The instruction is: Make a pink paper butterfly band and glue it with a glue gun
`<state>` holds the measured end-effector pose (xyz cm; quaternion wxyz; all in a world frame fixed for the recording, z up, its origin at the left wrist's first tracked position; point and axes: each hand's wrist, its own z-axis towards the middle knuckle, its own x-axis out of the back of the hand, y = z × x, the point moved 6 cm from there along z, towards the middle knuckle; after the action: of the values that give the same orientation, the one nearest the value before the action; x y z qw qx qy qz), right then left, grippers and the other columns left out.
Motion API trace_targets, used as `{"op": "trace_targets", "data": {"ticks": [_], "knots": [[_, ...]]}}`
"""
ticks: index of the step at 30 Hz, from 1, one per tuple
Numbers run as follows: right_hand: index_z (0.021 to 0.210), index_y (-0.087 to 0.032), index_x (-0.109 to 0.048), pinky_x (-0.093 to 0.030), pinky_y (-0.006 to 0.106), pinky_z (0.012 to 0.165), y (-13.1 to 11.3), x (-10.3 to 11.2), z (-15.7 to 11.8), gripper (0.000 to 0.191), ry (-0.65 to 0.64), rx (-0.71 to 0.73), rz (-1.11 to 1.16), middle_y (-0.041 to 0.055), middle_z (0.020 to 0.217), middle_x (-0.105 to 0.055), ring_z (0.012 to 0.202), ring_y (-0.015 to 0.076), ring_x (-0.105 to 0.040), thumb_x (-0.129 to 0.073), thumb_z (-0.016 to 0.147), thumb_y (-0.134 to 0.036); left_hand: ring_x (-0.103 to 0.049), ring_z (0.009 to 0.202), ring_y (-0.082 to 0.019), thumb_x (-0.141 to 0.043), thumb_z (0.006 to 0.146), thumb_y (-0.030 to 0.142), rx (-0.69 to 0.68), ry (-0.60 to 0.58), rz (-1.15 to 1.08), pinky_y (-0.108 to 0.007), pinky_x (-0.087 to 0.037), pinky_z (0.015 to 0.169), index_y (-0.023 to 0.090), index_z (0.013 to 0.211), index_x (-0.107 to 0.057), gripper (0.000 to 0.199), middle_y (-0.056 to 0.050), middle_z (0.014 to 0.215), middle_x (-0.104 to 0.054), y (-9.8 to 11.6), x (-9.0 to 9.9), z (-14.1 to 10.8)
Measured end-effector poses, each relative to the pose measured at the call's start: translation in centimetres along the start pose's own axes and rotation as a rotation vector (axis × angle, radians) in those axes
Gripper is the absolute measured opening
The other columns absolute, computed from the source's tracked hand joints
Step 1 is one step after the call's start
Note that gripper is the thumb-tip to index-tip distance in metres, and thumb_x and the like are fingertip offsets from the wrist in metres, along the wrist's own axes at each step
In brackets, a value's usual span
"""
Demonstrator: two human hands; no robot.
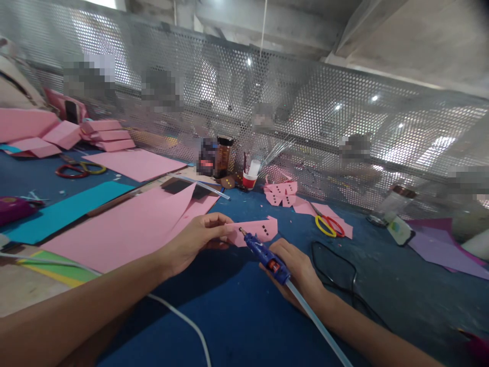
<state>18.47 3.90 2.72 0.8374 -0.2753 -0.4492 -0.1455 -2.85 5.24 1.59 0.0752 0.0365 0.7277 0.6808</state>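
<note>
My left hand (208, 234) pinches the left end of a folded pink paper piece (269, 230) that has small black marks on it. In my right hand (296, 267) is a blue glue gun (267, 257), its nozzle at the paper's surface near my left fingertips. A long translucent glue stick (317, 323) runs out of the gun's rear end towards me. Whether the nozzle touches the paper I cannot tell. Beyond the paper stands a similar pink cut-out (280, 194) with black marks.
Pink sheets (126, 229) and a teal strip (72, 211) cover the left side. Yellow-and-red scissors (329, 227) lie to the right, near a black cable (353, 267). A red-and-white cup (249, 179) stands by the perforated metal screen (305, 112). A white cord (187, 321) crosses in front.
</note>
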Motion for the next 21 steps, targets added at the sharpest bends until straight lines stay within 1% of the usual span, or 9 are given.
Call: {"op": "trace_targets", "data": {"ticks": [4,13,18,21], "knots": [[0.096,-0.021,-0.055,-0.047,0.031,0.075,-0.21,0.36,0.08,0.021,0.029,-0.010,0.003,0.0044,0.093,-0.062,0.083,0.0199,-0.059,-0.062,0.080,-0.010,-0.066,0.090,-0.020,-0.071,0.079,0.045,-0.009,0.003,0.003,-0.031,-0.051,0.079,0.021,0.089,-0.066,0.027,-0.003,0.093,-0.071,0.15,0.09,-0.02],[0.096,-0.021,-0.055,-0.048,0.031,0.077,-0.40,0.25,0.17,0.020,0.002,-0.013,0.004,0.0045,0.094,-0.062,0.084,0.0197,-0.060,-0.062,0.081,-0.010,-0.065,0.089,-0.019,-0.072,0.078,0.044,0.003,-0.002,0.007,-0.032,-0.051,0.080,0.021,0.090,-0.066,0.027,-0.004,0.092,-0.072,0.14,-0.05,-0.12],[0.096,-0.022,-0.056,-0.049,0.031,0.075,-0.60,0.54,0.19,0.017,0.026,-0.005,0.009,0.0050,0.091,-0.062,0.082,0.0196,-0.060,-0.060,0.082,-0.013,-0.066,0.090,-0.020,-0.071,0.078,0.044,-0.014,-0.003,0.006,-0.032,-0.051,0.080,0.022,0.089,-0.066,0.026,-0.003,0.092,-0.072,0.28,0.01,-0.10],[0.097,-0.022,-0.056,-0.048,0.031,0.076,-0.63,0.46,0.13,0.018,0.005,-0.008,0.008,0.0051,0.093,-0.062,0.083,0.0198,-0.060,-0.060,0.082,-0.012,-0.067,0.089,-0.021,-0.071,0.077,0.046,-0.007,0.001,0.016,-0.033,-0.051,0.080,0.022,0.088,-0.066,0.027,-0.003,0.091,-0.072,0.28,-0.02,-0.11]]}}
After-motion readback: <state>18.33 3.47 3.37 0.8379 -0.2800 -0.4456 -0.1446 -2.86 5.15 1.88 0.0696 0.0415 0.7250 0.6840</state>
